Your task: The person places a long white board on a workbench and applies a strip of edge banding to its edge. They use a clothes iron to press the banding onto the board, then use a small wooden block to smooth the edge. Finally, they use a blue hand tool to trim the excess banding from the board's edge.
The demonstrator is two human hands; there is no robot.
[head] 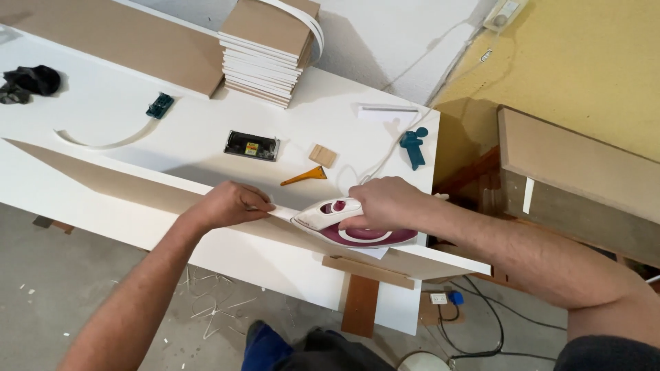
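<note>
Head view, looking down over a white workbench [103, 110].

Right hand [385, 203] clenched around the handle of a white and purple iron [347, 227], soleplate resting flat on the top edge of a white board [227, 247] standing on its long side against the bench. Left hand [230, 205] just ahead of the iron's nose, fingers curled and pressing a thin white strip [280, 214] down onto that edge; pinching it rather than loose. Strip running from under the fingers to under the iron's tip.

Iron likely fairly heavy and hot underneath, so best held only by the handle, as here. Strip probably light, floppy and slippery until stuck; best held flat near the iron. Board stiff and probably heavy, propped from below by a wooden bracket [364, 285].

On the bench beyond: an orange scraper [304, 176], a small wood block [323, 156], a black tray [252, 145], a blue clamp [413, 147], a teal tool [159, 105], a loose curl of white strip [103, 143], a dark rag [31, 81], a stack of panels [268, 48].

On the concrete floor [82, 288]: white offcuts, black cables [481, 330].
</note>
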